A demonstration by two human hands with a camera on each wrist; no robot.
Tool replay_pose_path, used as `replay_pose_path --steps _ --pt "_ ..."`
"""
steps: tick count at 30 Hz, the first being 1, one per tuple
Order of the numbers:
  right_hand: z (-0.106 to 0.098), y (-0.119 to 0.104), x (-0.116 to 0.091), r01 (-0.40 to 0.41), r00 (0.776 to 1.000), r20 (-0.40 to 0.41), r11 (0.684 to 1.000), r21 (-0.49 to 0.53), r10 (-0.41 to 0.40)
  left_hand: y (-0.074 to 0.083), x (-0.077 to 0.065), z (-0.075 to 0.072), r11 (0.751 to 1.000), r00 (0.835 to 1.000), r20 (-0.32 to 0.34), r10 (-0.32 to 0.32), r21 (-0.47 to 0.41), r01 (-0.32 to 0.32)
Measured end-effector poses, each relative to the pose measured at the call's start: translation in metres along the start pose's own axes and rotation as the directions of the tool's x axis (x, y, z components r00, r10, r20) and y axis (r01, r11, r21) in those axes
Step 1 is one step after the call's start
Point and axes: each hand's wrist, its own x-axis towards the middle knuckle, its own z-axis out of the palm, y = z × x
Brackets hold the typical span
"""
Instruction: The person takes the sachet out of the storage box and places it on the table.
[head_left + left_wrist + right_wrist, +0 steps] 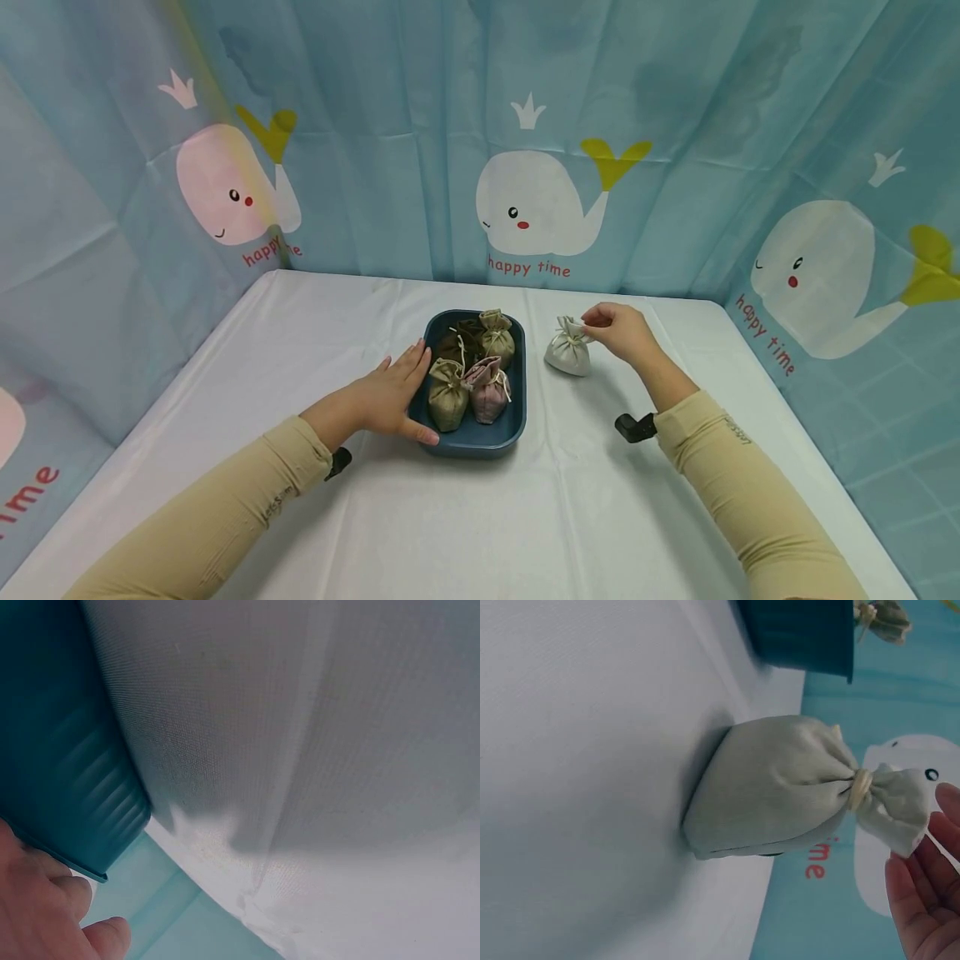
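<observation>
A dark blue tray [480, 443] with a raised rim holds several small drawstring pouches. Against its left side lies my left hand [382, 398], fingers extended along the rim and thumb at the near left corner. To the right of the tray, a whitish drawstring pouch [567, 353] sits upright on the table, its neck tied with a pale cord. My right hand [621, 330] is at its gathered top. In the right wrist view, the fingertips [901, 879] are right at the edge of the flared cloth, spread apart, and the top is not squeezed.
Inside the tray are an olive pouch [447, 400], a pinkish pouch [489, 398], a khaki pouch [497, 343] and a darker brown one [452, 348] behind. A white cloth [450, 525] covers the table. Blue whale-print curtains [420, 200] hang around its back and sides.
</observation>
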Motion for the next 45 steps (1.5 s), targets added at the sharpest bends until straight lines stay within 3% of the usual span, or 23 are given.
replay_pose_path --steps 7,20,29,45 --pt "-0.004 -0.022 -0.003 0.051 0.999 0.009 0.999 0.02 -0.051 0.002 -0.001 -0.002 1.0 1.0 0.008 -0.004 0.007 0.004" --pt "0.009 -0.061 -0.01 0.172 0.981 0.084 0.984 0.051 -0.176 -0.001 0.001 0.001 1.0 1.0 0.015 -0.023 0.017 0.022" --pt "0.026 -0.078 -0.016 0.275 0.947 0.164 0.961 0.04 -0.277 -0.002 0.002 0.002 1.0 1.0 0.015 -0.019 0.013 0.019" --pt "0.047 -0.094 -0.031 0.372 0.888 0.29 0.928 0.005 -0.358 -0.003 0.002 0.002 1.0 1.0 0.014 -0.017 0.012 0.017"
